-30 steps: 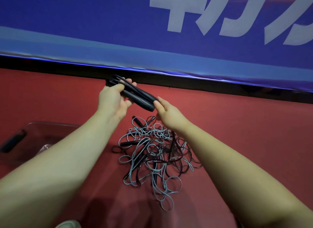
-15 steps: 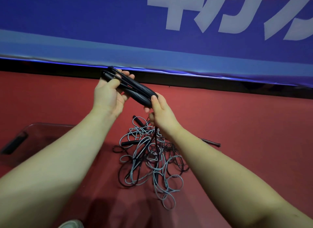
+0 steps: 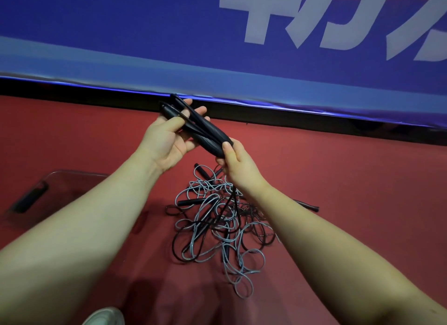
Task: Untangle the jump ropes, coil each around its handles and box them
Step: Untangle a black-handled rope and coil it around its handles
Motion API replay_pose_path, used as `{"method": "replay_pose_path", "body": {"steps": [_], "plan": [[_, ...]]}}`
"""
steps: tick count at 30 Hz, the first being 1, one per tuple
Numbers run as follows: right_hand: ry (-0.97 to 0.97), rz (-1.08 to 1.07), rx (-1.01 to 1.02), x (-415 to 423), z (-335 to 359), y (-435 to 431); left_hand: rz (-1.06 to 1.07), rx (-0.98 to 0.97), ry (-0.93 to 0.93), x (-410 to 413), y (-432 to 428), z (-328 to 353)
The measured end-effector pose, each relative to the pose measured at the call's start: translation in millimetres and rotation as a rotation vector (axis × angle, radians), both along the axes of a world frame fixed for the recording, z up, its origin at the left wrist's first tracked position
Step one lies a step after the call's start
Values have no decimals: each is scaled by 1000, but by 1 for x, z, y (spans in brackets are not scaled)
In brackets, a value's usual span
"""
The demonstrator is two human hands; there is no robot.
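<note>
- The paired handles (image 3: 205, 133) are held together as one black bundle in the air above the floor. Their long axis slants from upper left, near the banner's lower edge, down to lower right.
- The thin tips point up and left, past the fingers of the left hand. The thicker butt ends point down and right, into the right hand.
- The handles are matte black, slim at the tips and swelling toward the grips, with a few strands of black cord laid along them.
- The left hand (image 3: 167, 143) holds the upper half. Its palm faces the camera, the thumb presses across the front of the handles and the fingers lie fairly straight behind them.
- The right hand (image 3: 242, 167) pinches the lower end between its thumb and curled fingers, with its back toward the camera.
- A black cord (image 3: 232, 195) drops from under the right hand into the pile below.
- The tangle of ropes (image 3: 217, 228) lies on the red floor (image 3: 338, 179) between the two forearms. Grey and black loops cross one another, and long grey loops spill toward the camera.
- Loose black handles show in the pile. One handle (image 3: 202, 172) sits at the far edge and another handle (image 3: 191, 201) lies nearly level on the left side. A third handle (image 3: 308, 205) pokes out beyond the right forearm.
- A clear box (image 3: 72, 173) stands on the floor at left, partly hidden by the left forearm, with a dark latch (image 3: 31, 199) on its near end.
- A blue banner (image 3: 145, 34) with large white characters runs across the top, above a black strip.
- The toe of a pale shoe (image 3: 104, 316) shows at the bottom edge.
</note>
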State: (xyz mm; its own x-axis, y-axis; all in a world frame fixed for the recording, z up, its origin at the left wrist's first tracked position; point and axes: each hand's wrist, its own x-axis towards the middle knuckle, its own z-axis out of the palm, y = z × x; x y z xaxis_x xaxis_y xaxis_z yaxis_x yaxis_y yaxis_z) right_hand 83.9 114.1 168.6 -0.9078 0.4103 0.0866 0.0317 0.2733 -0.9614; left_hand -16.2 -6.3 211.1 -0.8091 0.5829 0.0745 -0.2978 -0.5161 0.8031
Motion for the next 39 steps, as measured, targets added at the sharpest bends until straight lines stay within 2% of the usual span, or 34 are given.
{"method": "replay_pose_path", "body": {"steps": [3, 6, 10, 12, 17, 21, 26, 28, 31, 33, 35, 39], "plan": [[-19, 29, -21, 2, 1, 0, 2, -45, 36, 0, 0, -1], [12, 19, -18, 6, 7, -3, 81, -13, -11, 0, 4, -1], [-18, -6, 404, 8, 19, 9, 197, -22, -45, -6, 5, -4], [-14, 30, 440, 9, 24, 15, 213, -41, -26, -7, 4, -8], [-36, 108, 330, 10, 33, 22, 247, -99, -17, -6, 4, -15], [-42, 89, 126, 7, 33, 23, 275, -128, 39, -6, 4, -18], [-125, 48, 400, -1, 16, 17, 256, -50, -89, -5, 13, -18], [-80, 46, 278, -4, 11, 10, 267, -21, -147, -6, 14, -18], [48, 65, -134, -10, 4, -4, 275, 31, -247, -8, 15, -22], [148, 26, -277, -16, -2, -13, 267, 35, -265, -8, 17, -23], [211, -65, -279, -22, -5, -17, 260, 32, -276, -7, 19, -25], [225, -229, -108, -27, -11, -18, 248, 46, -367, -4, 23, -28]]}}
